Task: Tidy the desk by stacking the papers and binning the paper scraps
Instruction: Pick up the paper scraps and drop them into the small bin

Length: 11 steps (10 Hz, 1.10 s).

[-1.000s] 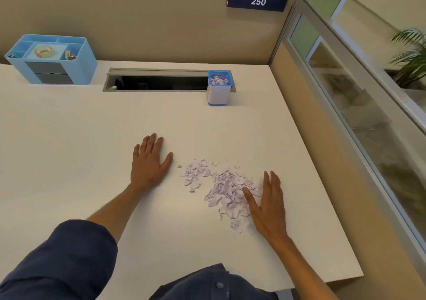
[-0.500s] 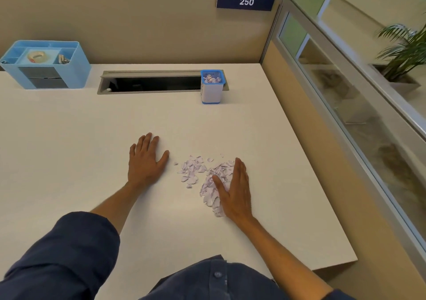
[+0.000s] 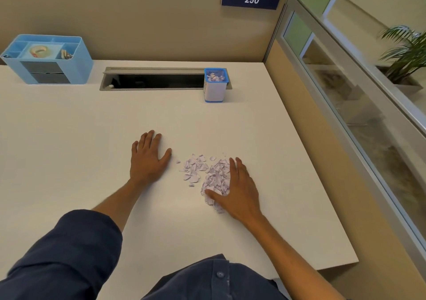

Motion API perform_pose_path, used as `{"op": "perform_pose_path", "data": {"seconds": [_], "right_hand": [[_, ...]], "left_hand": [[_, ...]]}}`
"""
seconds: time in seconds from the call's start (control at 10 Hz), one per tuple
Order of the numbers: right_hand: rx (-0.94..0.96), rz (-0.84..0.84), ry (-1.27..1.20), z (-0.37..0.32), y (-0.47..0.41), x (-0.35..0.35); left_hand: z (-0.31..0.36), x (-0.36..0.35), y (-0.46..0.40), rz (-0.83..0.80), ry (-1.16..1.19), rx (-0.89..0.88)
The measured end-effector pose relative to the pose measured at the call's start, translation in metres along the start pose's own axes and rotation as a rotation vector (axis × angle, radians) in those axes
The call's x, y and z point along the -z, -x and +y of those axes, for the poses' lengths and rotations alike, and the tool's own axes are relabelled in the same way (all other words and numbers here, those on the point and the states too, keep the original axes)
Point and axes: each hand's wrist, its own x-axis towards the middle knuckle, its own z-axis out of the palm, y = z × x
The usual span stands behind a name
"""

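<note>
Open desk (image 3: 265, 126) between scraps (image 3: 207, 175) and bin (image 3: 215, 85).

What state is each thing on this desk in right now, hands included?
Left hand: flat on the desk, fingers straight, holding nothing.
Right hand: fingers straight, lying on the scraps' right edge.
Scraps: loose pile on the desk, not binned.
Bin: upright, open, some scraps inside.
Organizer: upright, a tape roll in its top tray.
Cable slot: open.

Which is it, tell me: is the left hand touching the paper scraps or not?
Apart. The head view shows bare desk between the left hand and the paper scraps.
</note>
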Motion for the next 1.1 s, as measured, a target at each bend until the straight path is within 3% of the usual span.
{"op": "perform_pose_path", "data": {"seconds": [0.2, 0.5, 0.7, 0.8, 1.1], "right_hand": [[0.162, -0.156, 0.362, -0.012, -0.019, 0.030], [0.344, -0.177, 0.523, -0.032, -0.039, 0.027], [0.289, -0.159, 0.229, -0.024, -0.050, 0.024], [0.122, -0.163, -0.150, -0.020, -0.051, 0.043], [0.031, -0.107, -0.578, -0.003, -0.075, 0.074]], "left_hand": [[-0.001, 0.000, 0.000, 0.003, 0.005, -0.010], [-0.001, 0.000, 0.000, 0.005, 0.020, -0.008], [-0.002, -0.002, 0.001, -0.013, 0.013, -0.008], [-0.001, 0.001, -0.003, -0.021, 0.005, -0.016], [0.008, 0.002, -0.034, -0.048, -0.058, -0.078]]}}
